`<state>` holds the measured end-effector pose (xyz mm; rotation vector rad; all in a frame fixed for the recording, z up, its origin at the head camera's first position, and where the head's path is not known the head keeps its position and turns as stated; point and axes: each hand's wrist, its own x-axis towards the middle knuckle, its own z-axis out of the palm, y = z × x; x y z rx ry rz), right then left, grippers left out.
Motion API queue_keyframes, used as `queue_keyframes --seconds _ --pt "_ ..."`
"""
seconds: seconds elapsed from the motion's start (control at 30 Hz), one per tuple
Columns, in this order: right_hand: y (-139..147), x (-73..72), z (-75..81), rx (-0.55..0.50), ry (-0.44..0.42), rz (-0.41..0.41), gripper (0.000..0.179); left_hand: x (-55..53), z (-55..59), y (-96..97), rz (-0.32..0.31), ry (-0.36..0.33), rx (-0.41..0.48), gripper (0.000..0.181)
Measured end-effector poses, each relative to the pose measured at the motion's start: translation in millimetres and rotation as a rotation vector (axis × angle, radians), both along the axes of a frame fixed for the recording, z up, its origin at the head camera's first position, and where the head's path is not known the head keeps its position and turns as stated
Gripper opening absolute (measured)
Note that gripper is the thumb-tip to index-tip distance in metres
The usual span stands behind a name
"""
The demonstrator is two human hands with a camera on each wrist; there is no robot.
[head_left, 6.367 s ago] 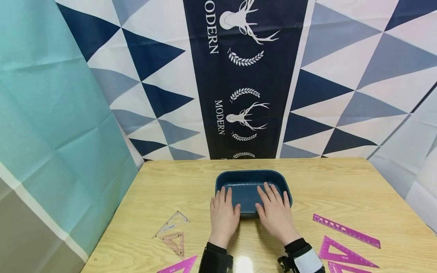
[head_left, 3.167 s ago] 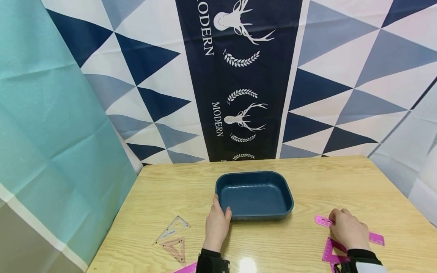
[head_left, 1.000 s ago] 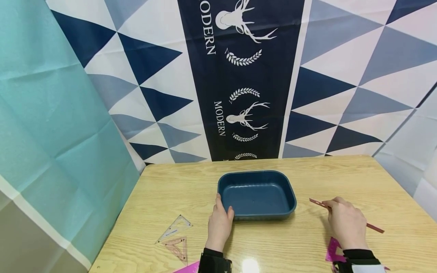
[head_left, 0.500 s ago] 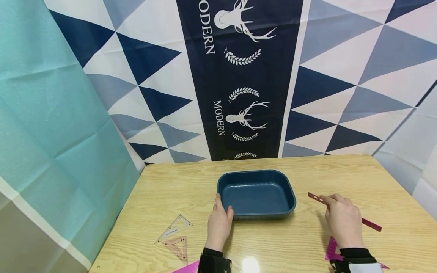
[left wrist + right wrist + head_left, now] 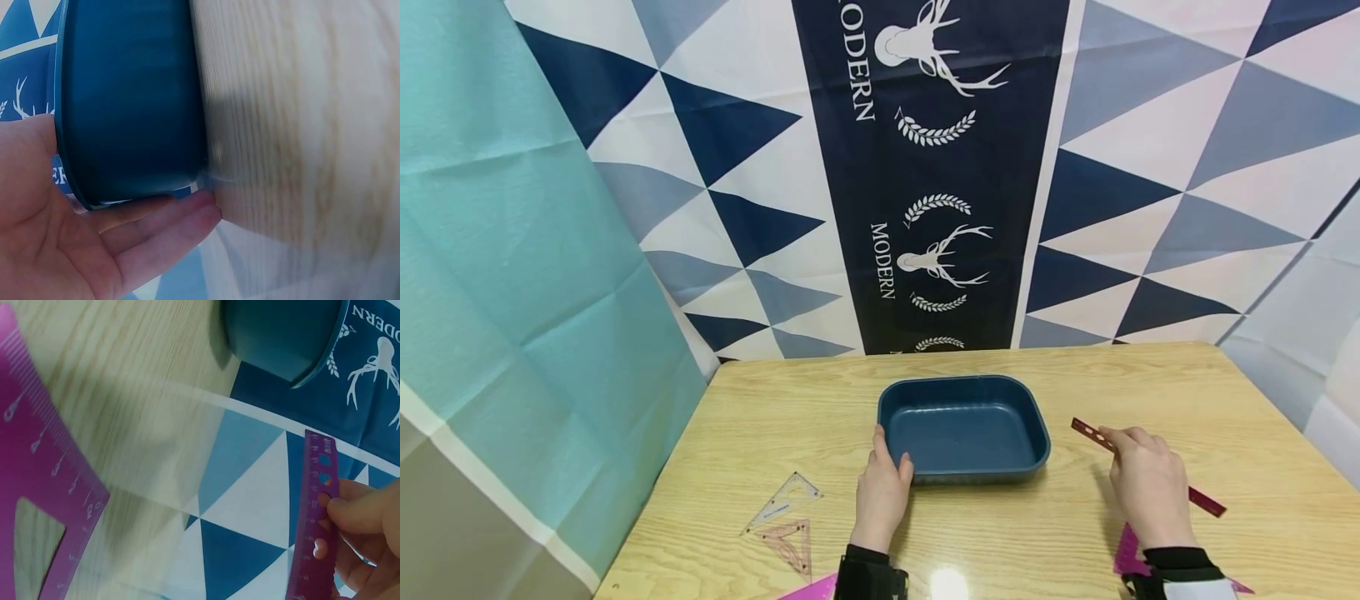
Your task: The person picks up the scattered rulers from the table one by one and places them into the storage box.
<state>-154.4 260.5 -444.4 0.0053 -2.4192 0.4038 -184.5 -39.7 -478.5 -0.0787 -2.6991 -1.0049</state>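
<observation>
Ruler rose; only right wrist shows heart cutout.

Black cuffs, white wrist patch

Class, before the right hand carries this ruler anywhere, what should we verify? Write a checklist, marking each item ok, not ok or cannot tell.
1. Ruler pinched by the right hand: ok.
2. Ruler raised off the table: ok.
3. Tray steadied: ok, apparently; the left hand touches its near left corner.
4. Ruler above the tray, if that is its destination: not ok; it is to the right.
5. Number of magenta set squares by the right arm: cannot tell; the arm hides part of that area.
</observation>
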Motion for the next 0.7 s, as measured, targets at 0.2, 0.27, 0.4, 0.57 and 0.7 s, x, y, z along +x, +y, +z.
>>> queue_keyframes --seconds 0.2,0.27,0.4,0.57,0.7 --pt "-6 -3.2 1.6 -0.017 0.043 0.007 0.020 -1.9 -1.7 1.6 0.003 -0.035 0.006 0.060" --pt "-7 -3.6 2.1 -0.019 0.057 0.011 0.020 -2.0 -2.0 1.8 0.004 -0.036 0.008 0.060" --pt "-9 -4.2 1.5 -0.021 0.077 0.014 0.018 -2.3 -2.2 1.6 0.003 -0.033 0.012 0.060" --pt "-10 -5.2 -0.3 -0.014 0.090 0.024 0.017 -2.3 -1.8 1.5 0.011 -0.025 0.005 0.059" --pt "-11 -6.2 -1.7 -0.001 0.095 0.039 0.018 -1.0 -0.8 1.5 0.018 -0.009 -0.002 0.058"
